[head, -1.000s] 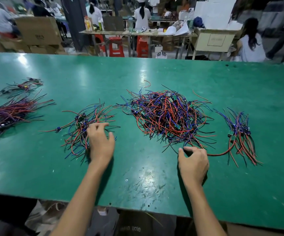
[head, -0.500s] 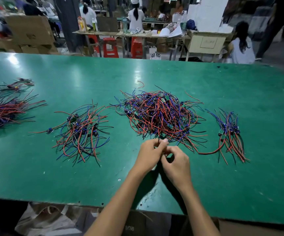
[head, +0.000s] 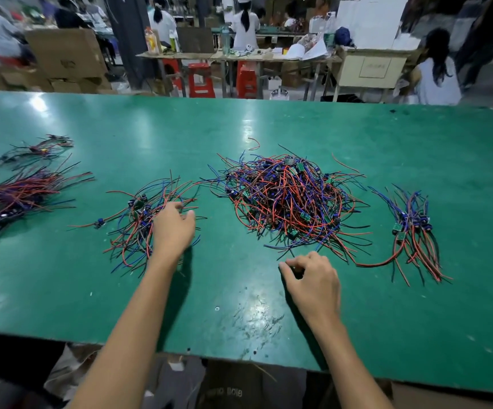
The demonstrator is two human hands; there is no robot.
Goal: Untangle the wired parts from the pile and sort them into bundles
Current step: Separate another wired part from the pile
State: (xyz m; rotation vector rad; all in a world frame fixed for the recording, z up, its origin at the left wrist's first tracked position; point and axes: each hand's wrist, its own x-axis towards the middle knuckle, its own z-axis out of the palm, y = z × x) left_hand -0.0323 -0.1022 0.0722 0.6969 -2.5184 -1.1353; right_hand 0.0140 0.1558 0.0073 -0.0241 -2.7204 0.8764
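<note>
Red-blue pile [head: 289, 202]: light, limp wires, snag easily; lift by a small green board.
Left hand [head: 172, 228]: fingers relaxed on the 10 o'clock bundle [head: 142, 222].
Right hand [head: 313, 278]: curled; grip unclear.

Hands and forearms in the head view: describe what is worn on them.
Nothing is worn. The left hand and the right hand are bare, with no gloves, and no rings show on the visible fingers. Both forearms are bare to the bottom edge of the picture: no sleeves, watch, wrist strap or bracelet.
</note>
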